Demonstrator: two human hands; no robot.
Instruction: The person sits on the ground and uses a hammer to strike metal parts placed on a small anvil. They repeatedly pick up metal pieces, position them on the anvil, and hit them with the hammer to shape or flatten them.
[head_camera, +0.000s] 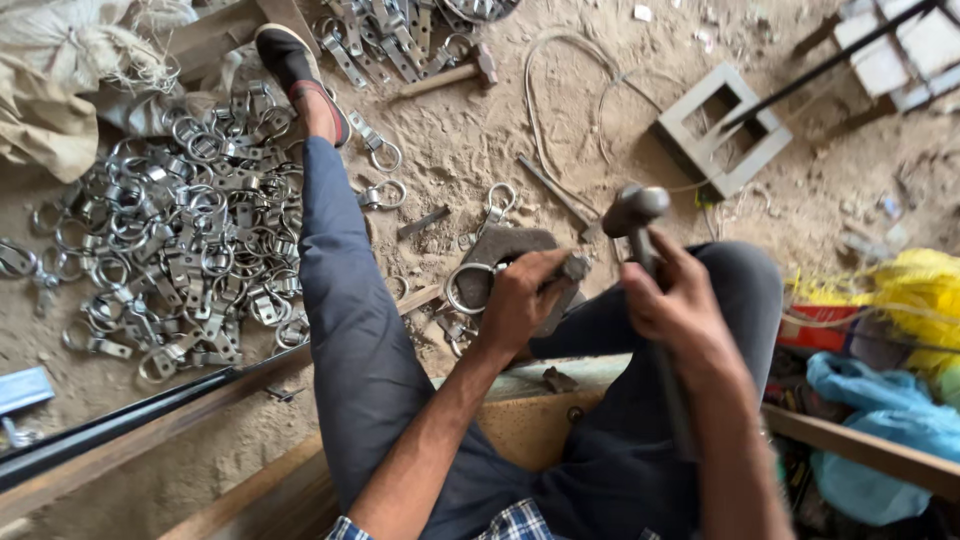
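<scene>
Right hand (675, 300) on hammer (637, 215), blue bag (880, 430) beside.

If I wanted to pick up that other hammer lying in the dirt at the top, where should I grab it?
Probably by the wooden handle of the spare hammer, about midway, coming down from above. It lies flat on the sandy ground, handle pointing left, so that bare stretch is free; its metal head on the right sits near the pile of metal brackets.

Grey trousers (360, 340), checked shirt (515, 522), dark shoe (290, 60)
</scene>
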